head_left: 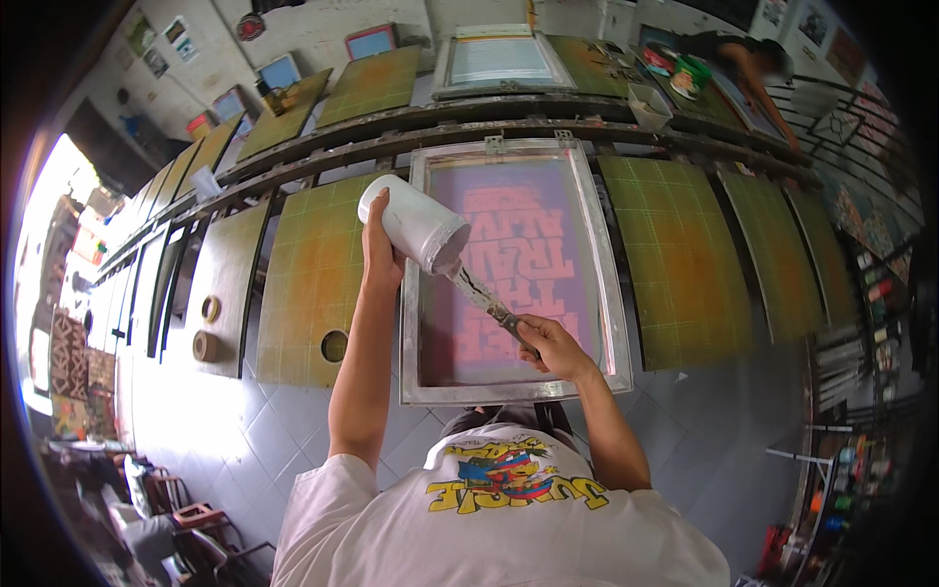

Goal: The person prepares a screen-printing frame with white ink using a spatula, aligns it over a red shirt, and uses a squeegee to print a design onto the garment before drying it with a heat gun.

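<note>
A white plastic tub (409, 217) is tipped over the screen, its mouth facing down to the right. My left hand (380, 245) is wrapped round the tub from its left side. In my right hand (553, 347) is the handle of a paint-smeared spatula (482, 298). The spatula's blade reaches up to the mouth of the tub; whitish paint coats both. Beneath them lies a silk screen frame (599, 264) with a pale metal border. Its purple mesh (509, 338) carries pink block lettering. What is left inside the tub is hidden.
Olive printing boards (675, 264) flank the frame on both sides. Tape rolls (205, 345) lie on the left boards. A second screen frame (504, 64) rests across the rail. At the far right another person (753, 73) leans over a board near a green tub (691, 76).
</note>
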A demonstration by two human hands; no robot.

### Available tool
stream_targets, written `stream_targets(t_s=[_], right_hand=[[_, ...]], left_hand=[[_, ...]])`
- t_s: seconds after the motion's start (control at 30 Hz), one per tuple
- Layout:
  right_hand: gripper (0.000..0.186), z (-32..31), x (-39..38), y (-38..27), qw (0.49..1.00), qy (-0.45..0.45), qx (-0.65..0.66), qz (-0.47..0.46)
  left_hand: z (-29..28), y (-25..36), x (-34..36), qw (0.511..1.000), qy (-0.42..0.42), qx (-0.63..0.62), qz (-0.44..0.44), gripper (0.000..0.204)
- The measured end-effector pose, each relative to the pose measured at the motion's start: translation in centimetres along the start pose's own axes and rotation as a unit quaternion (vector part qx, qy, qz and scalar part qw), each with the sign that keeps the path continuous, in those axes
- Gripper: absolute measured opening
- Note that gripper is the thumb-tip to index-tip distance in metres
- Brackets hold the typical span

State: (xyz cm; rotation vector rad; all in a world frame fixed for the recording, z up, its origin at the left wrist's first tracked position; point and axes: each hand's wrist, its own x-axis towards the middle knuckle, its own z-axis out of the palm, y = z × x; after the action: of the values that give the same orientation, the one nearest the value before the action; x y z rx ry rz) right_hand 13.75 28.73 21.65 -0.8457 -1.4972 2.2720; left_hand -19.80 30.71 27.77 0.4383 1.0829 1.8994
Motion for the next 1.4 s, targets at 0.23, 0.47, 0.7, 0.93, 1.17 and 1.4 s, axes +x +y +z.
stream_targets(t_s=[0.23,0.47,0.7,0.93,1.17,1.4], right_hand=[[0.034,-2.2,2.6,-3.5,0.998,0.052,0.033,0.028],[0.031,-7.0,6.2,-7.4,0.991,0.123,0.026,0.044],[0.034,-12.3,11.1,-9.5,0.982,0.184,-0.024,0.046],[0.041,-16.6,14.8,-7.7,0.922,0.305,-0.235,0.037],[0.041,-17.6,15.9,-7.2,0.777,0.406,-0.48,0.041],[0.04,-16.8,15.7,-6.9,0.667,0.438,-0.601,0.051]], left_hand=[[2.0,-3.7,6.9,0.993,0.079,0.072,0.054,0.078],[4.6,-8.0,16.9,0.97,0.177,0.113,0.124,0.09],[10.0,-10.3,20.7,0.956,0.244,0.108,0.127,0.101],[10.1,-14.3,24.3,0.942,0.251,0.169,0.145,0.104],[10.5,-15.1,24.1,0.941,0.253,0.178,0.14,0.101],[10.4,-13.6,24.4,0.947,0.243,0.13,0.165,0.101]])
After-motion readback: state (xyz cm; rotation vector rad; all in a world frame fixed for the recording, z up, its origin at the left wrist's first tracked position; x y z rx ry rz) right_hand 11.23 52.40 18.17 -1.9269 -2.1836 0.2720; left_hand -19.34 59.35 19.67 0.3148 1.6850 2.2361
